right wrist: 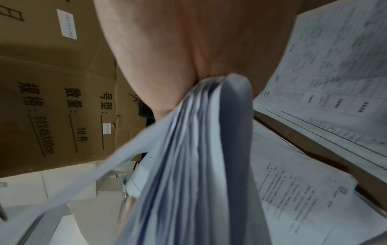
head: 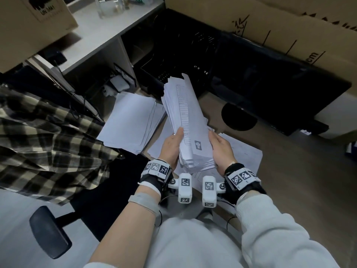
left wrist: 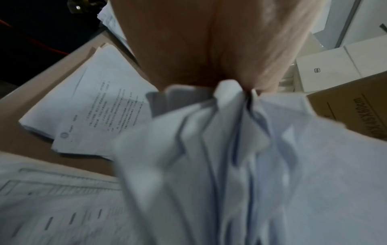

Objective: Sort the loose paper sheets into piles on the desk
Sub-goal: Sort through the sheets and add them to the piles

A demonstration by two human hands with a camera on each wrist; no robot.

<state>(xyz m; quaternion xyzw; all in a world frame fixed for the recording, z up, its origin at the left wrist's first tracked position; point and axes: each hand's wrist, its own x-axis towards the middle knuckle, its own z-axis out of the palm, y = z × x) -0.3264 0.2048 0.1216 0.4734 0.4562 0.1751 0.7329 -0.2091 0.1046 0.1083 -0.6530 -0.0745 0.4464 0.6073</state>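
I hold a thick stack of white printed sheets (head: 185, 117) tilted up over the brown desk (head: 289, 171). My left hand (head: 172, 146) grips its lower left edge, thumb on the top sheet. My right hand (head: 222, 149) grips the lower right edge. In the wrist views the stack (left wrist: 230, 165) (right wrist: 199, 165) fans out from each palm, its edges uneven. A separate pile of sheets (head: 131, 120) (left wrist: 94, 102) lies on the desk to the left. More loose printed sheets (head: 243, 151) (right wrist: 303, 190) lie beneath the stack.
Large cardboard boxes (head: 289, 26) stand at the back right, with a dark flat object (head: 270, 89) below them. A black crate (head: 183, 55) sits behind the papers. A person in a plaid shirt (head: 48, 142) is at the left, beside a chair armrest (head: 48, 231).
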